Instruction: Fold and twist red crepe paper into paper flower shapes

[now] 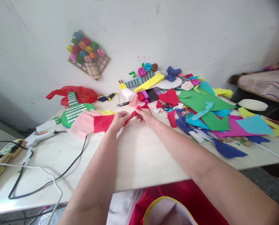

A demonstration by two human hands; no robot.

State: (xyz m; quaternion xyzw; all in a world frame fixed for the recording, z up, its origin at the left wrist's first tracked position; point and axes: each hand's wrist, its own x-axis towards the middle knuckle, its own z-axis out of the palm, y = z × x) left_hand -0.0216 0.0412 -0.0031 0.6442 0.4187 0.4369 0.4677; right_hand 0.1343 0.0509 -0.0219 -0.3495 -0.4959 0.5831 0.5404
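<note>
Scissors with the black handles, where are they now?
In the head view, the scissors lie right of centre, partly on a red paper sheet, beyond the right hand.

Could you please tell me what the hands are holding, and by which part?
Red paper; the left hand and right hand pinch it on either side of a short stretch.

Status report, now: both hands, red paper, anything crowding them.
Left hand and right hand both pinching red paper strip. Strip bunched between them. Scissors lying beyond right hand, to its right. Coloured paper heaped farther right.
</note>
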